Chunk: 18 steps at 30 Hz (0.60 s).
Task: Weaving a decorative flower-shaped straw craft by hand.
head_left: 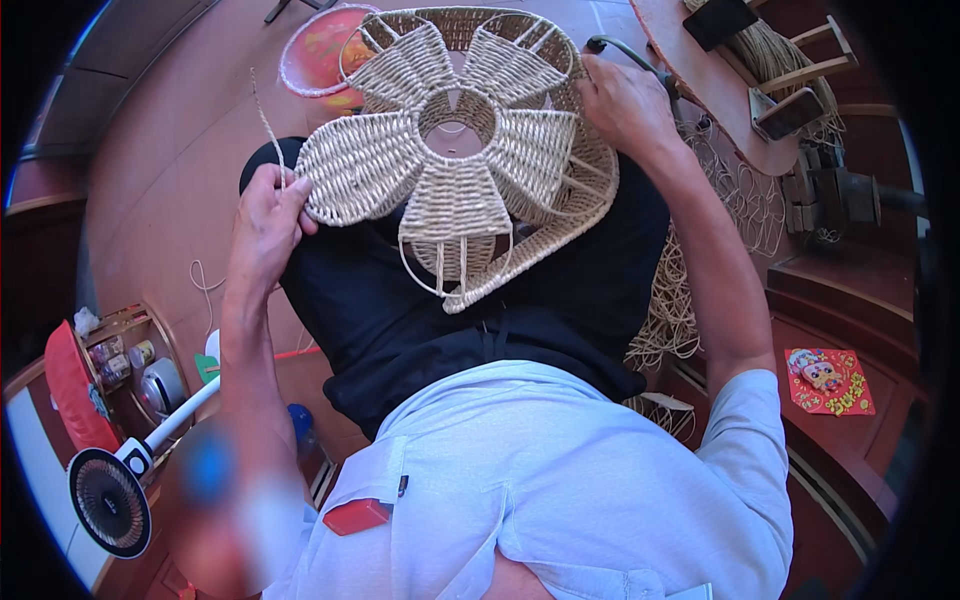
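A pale woven basket piece (pixel 362 160) lies across my lap, shaped like a flower with several petals around a round central opening, inside a curved outer band. Some petals show bare frame wire and straight strands. My left hand (pixel 275 208) is closed on the tip of the leftmost petal, where a loose cord (pixel 262 110) sticks upward; whether the cord is also pinched is hard to tell. My right hand (pixel 625 112) grips the outer band at the upper right, with its fingers wrapped at the edge.
A red round stool (pixel 320 72) stands behind. At right are a curved table edge (pixel 670 55), a phone on a stand (pixel 790 112), cord bundles (pixel 665 305) and a red decorated card (pixel 830 383). At lower left are a small fan (pixel 108 500) and a wooden rack (pixel 130 330) holding containers.
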Available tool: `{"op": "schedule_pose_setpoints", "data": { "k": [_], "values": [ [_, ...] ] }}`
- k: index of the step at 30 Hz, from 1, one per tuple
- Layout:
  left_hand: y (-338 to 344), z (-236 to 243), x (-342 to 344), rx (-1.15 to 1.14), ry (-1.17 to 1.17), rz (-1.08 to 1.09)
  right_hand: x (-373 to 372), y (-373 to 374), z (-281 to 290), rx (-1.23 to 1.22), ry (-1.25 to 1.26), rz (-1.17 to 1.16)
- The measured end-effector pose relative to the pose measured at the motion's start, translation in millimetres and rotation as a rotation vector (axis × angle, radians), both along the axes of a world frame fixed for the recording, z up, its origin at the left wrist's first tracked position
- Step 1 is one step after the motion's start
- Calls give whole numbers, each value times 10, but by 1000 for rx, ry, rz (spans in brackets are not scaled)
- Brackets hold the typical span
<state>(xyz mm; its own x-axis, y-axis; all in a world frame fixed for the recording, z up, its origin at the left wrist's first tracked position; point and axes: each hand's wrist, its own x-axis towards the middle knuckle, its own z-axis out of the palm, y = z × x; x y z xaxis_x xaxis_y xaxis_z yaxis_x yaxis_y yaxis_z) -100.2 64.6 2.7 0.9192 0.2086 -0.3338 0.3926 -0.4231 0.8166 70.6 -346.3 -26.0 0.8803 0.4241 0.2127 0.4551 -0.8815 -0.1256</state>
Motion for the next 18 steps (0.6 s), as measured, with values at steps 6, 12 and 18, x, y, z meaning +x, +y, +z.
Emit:
{"op": "schedule_pose_setpoints", "data": {
  "k": [6,12,18],
  "values": [
    [-39,36,4,333,-14,-75,51,11,-246,-5,110,-15],
    [-300,310,-386,428,-273,90,-400,19,-21,340,-66,-40],
    [-627,-36,-1163,157,71,-207,-1211,268,359,630,208,64]
  ]
}}
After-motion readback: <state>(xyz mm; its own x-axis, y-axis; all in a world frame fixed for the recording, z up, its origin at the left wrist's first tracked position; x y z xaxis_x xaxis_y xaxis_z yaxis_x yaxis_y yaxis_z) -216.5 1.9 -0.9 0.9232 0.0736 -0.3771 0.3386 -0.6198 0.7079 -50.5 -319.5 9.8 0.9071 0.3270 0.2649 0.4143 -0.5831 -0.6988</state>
